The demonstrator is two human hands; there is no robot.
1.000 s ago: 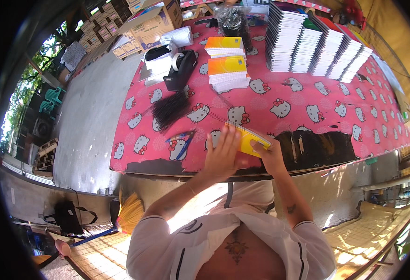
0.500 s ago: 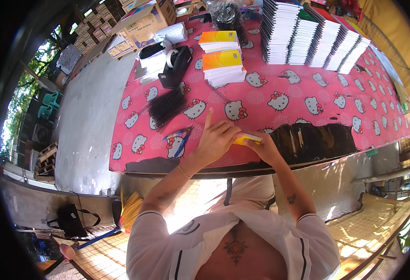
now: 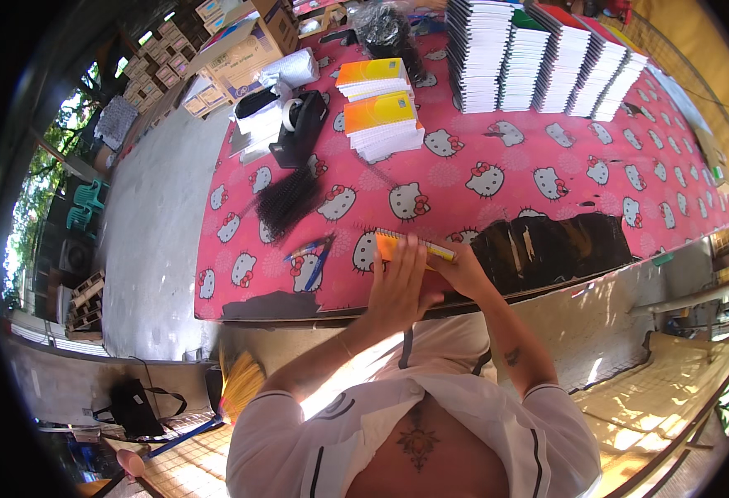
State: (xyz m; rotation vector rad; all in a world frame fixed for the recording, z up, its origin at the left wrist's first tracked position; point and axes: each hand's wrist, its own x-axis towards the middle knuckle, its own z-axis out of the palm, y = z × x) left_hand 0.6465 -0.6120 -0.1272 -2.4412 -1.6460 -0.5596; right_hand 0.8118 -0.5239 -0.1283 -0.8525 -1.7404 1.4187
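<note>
A yellow-orange spiral notebook (image 3: 397, 241) lies near the front edge of a table with a pink cartoon-cat cloth (image 3: 547, 178). My left hand (image 3: 399, 286) rests flat on the notebook's cover, fingers spread. My right hand (image 3: 457, 272) grips the notebook's right edge from beside it. Two pens (image 3: 313, 256) lie on the cloth just left of my left hand.
Two stacks of yellow-orange notebooks (image 3: 378, 112) sit mid-table. Tall stacks of spiral notebooks (image 3: 538, 54) line the far right. A black tape dispenser (image 3: 298, 124) and a bundle of black spiral bindings (image 3: 288, 199) lie at the left. Cardboard boxes (image 3: 240, 41) stand beyond. A black worn patch (image 3: 547, 245) marks the cloth.
The notebook has come down from a raised tilt to lie nearly flat on the cloth. My left hand has moved down onto its cover; my right hand stays at its edge.
</note>
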